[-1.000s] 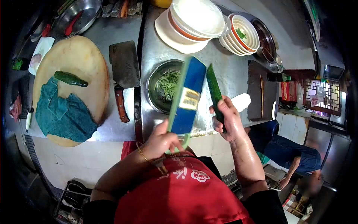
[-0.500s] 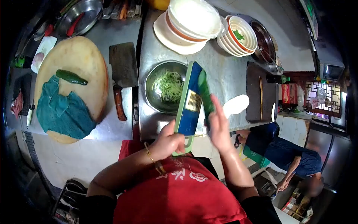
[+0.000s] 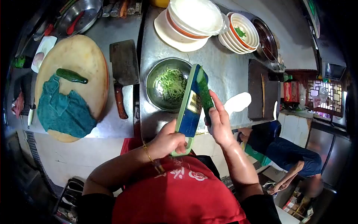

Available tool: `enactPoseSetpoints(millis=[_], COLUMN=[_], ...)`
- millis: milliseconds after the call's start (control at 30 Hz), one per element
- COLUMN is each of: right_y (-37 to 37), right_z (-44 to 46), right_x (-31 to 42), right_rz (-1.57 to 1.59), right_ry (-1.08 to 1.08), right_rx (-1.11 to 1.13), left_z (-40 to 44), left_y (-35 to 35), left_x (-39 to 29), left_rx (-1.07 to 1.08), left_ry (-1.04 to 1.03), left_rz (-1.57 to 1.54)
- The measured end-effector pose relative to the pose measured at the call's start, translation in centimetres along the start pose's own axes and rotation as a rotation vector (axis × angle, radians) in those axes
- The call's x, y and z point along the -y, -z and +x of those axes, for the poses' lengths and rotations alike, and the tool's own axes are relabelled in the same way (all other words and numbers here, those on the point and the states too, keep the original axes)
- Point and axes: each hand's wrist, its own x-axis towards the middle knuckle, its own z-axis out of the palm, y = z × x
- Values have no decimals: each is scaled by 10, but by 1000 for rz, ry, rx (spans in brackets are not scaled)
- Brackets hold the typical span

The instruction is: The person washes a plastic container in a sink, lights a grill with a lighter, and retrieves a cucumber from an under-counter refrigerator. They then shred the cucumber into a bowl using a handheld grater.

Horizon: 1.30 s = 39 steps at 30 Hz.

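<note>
My left hand (image 3: 169, 142) is closed around the handle end of a green-framed grater (image 3: 189, 125) with a blue face and a metal shredding insert. The grater stands tilted, its far end over the right rim of a steel bowl (image 3: 150, 98). Pale green shreds (image 3: 170, 84) lie heaped in that bowl. In my right hand (image 3: 220, 128) is a long dark green cucumber (image 3: 204, 93), held lengthwise along the grater's blue face, thumb and fingers around its near end. The cucumber's underside is hidden.
Left, a round cutting board (image 3: 87, 52) bears another cucumber (image 3: 71, 75) and a teal cloth (image 3: 63, 108), beside a cleaver (image 3: 125, 65). Stacked bowls (image 3: 240, 33) and a plastic-covered bowl (image 3: 195, 18) stand behind. A dark tray (image 3: 257, 93) holds chopsticks. Another person (image 3: 291, 156) is at right.
My right hand, blurred and with straighter fingers before, now has its fingers bent around the cucumber. The cucumber has shifted slightly along the grater. My left hand keeps its grip.
</note>
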Motion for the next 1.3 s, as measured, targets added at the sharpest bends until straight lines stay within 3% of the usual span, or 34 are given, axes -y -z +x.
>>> enactPoseSetpoints(millis=[33, 67, 100, 233, 300, 367, 467, 600, 667, 733, 767, 800, 867, 1000, 1067, 1100, 1167, 1233, 1300], right_y=[3, 3, 0, -5, -7, -12, -8, -14, -14, -11, -12, -19, -31, -14, -29, -34, -32, -16, -8], right_z=[-10, -30, -37, -5, -16, -24, 4, -24, -6, 22, 9, -10, -32, 25, -15, -24, -8, 45, 71], right_x=[6, -9, -21, 1, -5, -21, -3, -23, -22, 8, 13, 0, -14, 15, 16, 2, -3, 1, 18], right_rz=[-248, -244, -351, -193, -256, -321, -167, -510, -416, -76, -352, -389, -454, -55, -372, -370, -345, -90, 1], right_ry=[-9, 98, 120, 20, 26, 86, -6, 84, 204, -28, -132, -37, 101, -19, -92, -77, 50, 40, 14], right_rx=[81, 243, 293, 43, 175, 166, -19, 135, -22, -78, -15, 55, 138, -71, 43, 108, 27, -79, -109], left_z=[5, 6, 8, -4, 0, 6, -4, 7, 2, -9, -3, 4, 7, -8, 7, 7, 3, -14, -18], left_y=[13, 20, 27, 5, 10, 25, 8, 27, 10, -9, 1, 12, 26, 0, 22, 26, 24, 5, 17], left_x=[9, -1, -7, -2, -7, -9, 4, -7, 7, -3, -1, -3, -14, -8, -7, -11, -8, -16, -17], left_rx=[4, -162, -150, -49, -93, -173, 36, -104, -23, 31, -15, -125, -118, 63, -94, -80, -19, 28, -46], left_ry=[-84, -186, -208, -53, -81, -149, -28, -173, -105, -32, -62, -162, -169, -29, -196, -215, -177, -40, -114], left_rz=[-23, -49, -28, 25, 29, 19, -17, -82, -69, -14, -42, -143, -41, 36, -84, -44, 18, 49, 78])
